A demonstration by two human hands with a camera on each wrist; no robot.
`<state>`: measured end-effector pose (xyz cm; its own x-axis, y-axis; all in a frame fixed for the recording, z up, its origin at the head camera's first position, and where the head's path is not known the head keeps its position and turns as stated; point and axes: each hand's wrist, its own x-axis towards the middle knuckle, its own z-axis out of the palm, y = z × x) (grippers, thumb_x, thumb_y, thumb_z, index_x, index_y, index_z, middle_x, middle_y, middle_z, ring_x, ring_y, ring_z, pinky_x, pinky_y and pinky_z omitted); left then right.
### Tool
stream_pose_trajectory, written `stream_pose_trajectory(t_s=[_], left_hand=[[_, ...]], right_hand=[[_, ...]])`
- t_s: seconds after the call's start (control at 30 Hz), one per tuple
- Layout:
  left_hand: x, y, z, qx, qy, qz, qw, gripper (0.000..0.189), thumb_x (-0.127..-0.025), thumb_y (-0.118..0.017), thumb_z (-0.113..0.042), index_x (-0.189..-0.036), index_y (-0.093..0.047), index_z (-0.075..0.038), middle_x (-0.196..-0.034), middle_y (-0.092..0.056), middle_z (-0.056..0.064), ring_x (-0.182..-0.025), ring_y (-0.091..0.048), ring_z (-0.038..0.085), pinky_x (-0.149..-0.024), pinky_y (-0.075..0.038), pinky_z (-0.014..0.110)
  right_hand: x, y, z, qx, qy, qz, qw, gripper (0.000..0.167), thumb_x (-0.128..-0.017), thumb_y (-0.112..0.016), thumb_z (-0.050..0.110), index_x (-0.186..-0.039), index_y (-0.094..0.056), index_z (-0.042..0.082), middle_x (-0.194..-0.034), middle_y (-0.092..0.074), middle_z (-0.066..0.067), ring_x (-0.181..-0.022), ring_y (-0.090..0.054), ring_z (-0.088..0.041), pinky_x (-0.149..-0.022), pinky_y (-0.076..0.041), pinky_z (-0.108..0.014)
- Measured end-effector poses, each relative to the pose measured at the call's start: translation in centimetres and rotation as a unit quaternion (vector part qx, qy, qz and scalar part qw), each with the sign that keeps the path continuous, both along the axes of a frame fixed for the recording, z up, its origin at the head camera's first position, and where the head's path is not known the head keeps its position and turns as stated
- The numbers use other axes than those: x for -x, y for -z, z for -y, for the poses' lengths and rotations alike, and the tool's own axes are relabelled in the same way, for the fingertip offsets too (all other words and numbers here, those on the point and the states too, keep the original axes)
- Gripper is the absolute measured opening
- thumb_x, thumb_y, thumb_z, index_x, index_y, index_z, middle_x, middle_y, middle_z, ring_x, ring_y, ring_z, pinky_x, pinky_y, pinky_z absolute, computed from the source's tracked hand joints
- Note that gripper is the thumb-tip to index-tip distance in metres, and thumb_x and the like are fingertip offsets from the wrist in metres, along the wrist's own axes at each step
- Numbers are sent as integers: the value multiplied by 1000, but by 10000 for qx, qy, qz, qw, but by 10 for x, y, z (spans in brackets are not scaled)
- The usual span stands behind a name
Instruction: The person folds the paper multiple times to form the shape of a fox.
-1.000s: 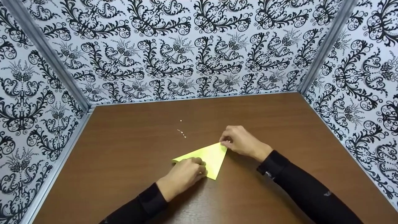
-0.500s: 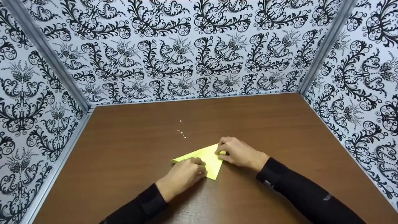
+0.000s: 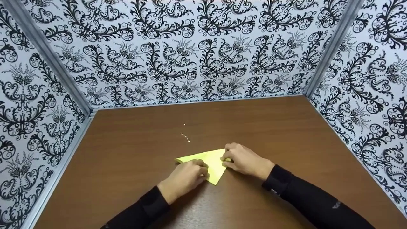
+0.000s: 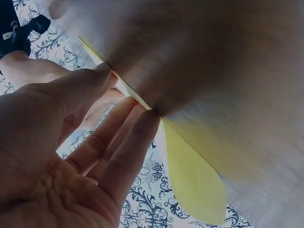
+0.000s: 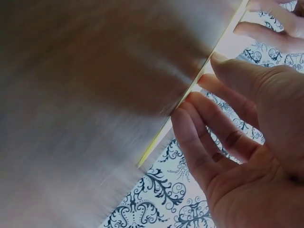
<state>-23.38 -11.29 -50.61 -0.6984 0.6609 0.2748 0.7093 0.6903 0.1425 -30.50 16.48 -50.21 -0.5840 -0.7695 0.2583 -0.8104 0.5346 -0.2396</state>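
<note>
A yellow sheet of paper (image 3: 214,165), folded to a roughly triangular shape, lies on the table between both hands. My left hand (image 3: 187,175) rests its fingertips on the paper's left part. In the left wrist view, thumb and fingertips (image 4: 145,121) press on the sheet, and beyond them a yellow flap (image 4: 197,178) bows up off the surface. My right hand (image 3: 246,160) has its fingertips on the right corner, partly hiding it. Seen from the right wrist, the thumb and fingers (image 5: 183,124) stand spread along the thin edge of the paper (image 5: 154,147), pressing down.
The brown wooden table (image 3: 143,133) stretches out around the paper. Several small white specks (image 3: 185,136) show beyond the paper, towards the back. Black-and-white patterned walls (image 3: 197,51) with grey metal posts (image 3: 330,51) enclose the back and both sides.
My right hand has moved from the far right corner down and inwards onto the paper. The sheet has turned slightly, its near corner shifting left. My left hand has shifted slightly with it.
</note>
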Motion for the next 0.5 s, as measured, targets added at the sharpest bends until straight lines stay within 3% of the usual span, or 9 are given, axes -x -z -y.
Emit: stream_pose_trajectory(t_s=[0.17,0.3,0.4,0.5], left_hand=[[-1,0,1,101,-13,-187,9998,9,-101,-90,-9,-99,-89,-18,-116,-86,2,-106,-83,19,-86,-70,29],[1,-6,-2,244,-81,-464,9986,13,-100,-89,-7,-93,-87,-17,-102,-85,1,-93,-81,16,-74,-68,27],[9,-11,-7,229,-171,-545,9981,15,-97,-88,-2,-88,-85,-14,-91,-81,2,-81,-78,15,-64,-64,26],[23,-17,-12,91,-400,-287,9987,12,-95,-88,-2,-89,-87,-13,-90,-81,3,-78,-79,18,-61,-64,31]], right_hand=[[-7,1,3,-105,160,-166,9997,6,-102,-92,14,-103,-90,9,-94,-71,-7,-82,-59,-16,-73,-54,-28],[-9,2,5,-74,296,-155,9994,5,-101,-92,13,-99,-90,10,-93,-70,-7,-81,-56,-15,-71,-52,-27],[-10,3,5,-39,355,-101,9993,4,-101,-92,13,-99,-90,10,-92,-70,-7,-81,-56,-15,-70,-52,-27],[-10,3,4,-23,364,-101,9993,4,-100,-93,14,-101,-91,11,-92,-70,-6,-81,-57,-15,-71,-53,-27]])
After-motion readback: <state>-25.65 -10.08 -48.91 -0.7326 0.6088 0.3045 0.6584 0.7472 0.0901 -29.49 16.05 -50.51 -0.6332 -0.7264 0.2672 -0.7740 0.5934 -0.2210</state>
